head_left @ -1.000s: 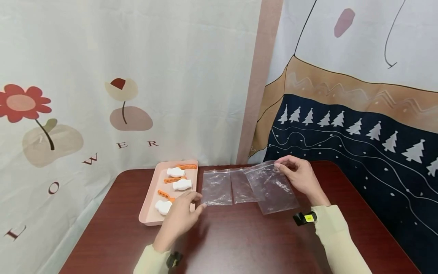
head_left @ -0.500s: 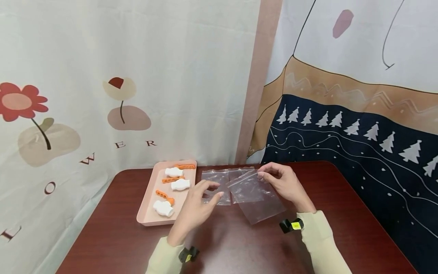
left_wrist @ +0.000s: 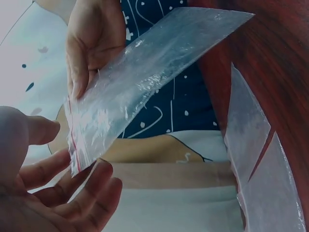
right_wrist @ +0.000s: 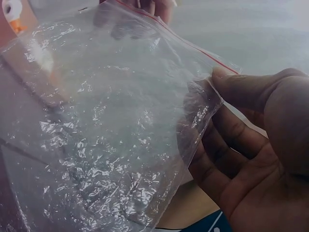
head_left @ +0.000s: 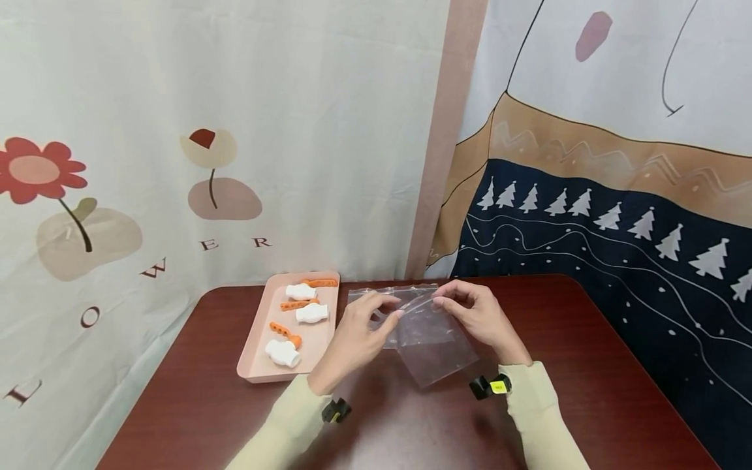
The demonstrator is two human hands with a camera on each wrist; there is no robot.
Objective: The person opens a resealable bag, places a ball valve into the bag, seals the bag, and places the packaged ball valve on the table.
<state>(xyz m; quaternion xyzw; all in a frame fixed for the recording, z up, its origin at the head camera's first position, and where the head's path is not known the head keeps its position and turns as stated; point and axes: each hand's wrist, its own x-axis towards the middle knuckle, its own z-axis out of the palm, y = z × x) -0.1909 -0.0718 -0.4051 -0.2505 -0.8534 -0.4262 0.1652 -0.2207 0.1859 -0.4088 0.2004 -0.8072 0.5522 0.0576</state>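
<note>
The right hand (head_left: pixel 478 316) pinches one end of the zip strip of a clear zip bag (head_left: pixel 437 359), thumb on one face and fingers curled behind the other. The left hand (head_left: pixel 360 331) is at the strip's other end, its thumb spread well clear of the film and its fingers loosely bent at the bag's corner, without a closed grip; whether a fingertip touches the film, I cannot tell. The bag hangs slantwise between the hands, above the tabletop (head_left: pixel 423 431), a red line along its mouth. Two more clear bags (left_wrist: pixel 275 188) lie flat on the wood, side by side, partly hidden in the head view. Left of them sits a pink tray (head_left: pixel 252 365) holding three white pieces (head_left: pixel 312 313) and three orange perforated pieces (head_left: pixel 286 333). Behind stands a pale flower-printed curtain (head_left: pixel 329 130); to the right hangs dark blue tree-printed cloth (head_left: pixel 564 235).
</note>
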